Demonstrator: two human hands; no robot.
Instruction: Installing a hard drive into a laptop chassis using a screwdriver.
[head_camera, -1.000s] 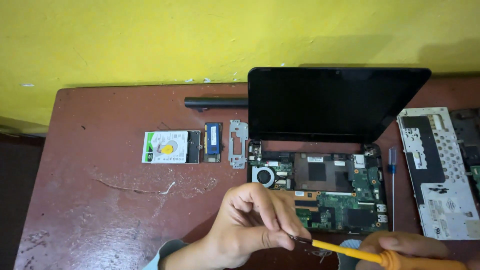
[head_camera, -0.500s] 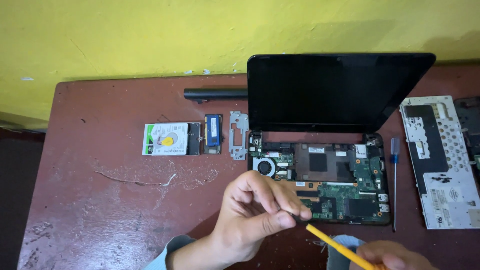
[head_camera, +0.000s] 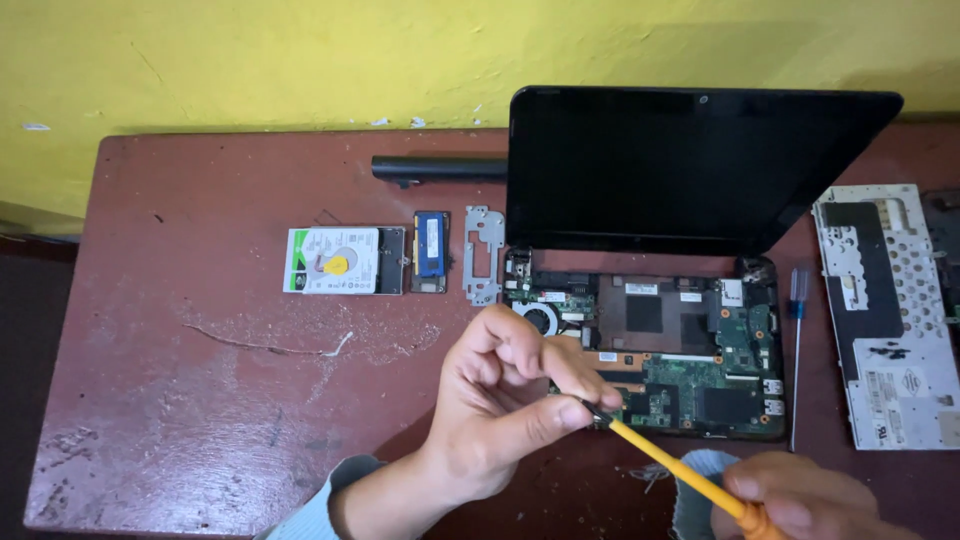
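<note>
Left hand (head_camera: 505, 400) pinches the yellow screwdriver (head_camera: 670, 465) tip at the laptop board's (head_camera: 690, 385) front edge while the right hand (head_camera: 800, 500) grips its handle; best kept upright and steady.

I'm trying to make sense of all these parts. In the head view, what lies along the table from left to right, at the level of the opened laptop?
Hard drive → memory module → metal bracket → opened laptop's circuit board → blue-handled screwdriver → removed keyboard lying face down.
</note>
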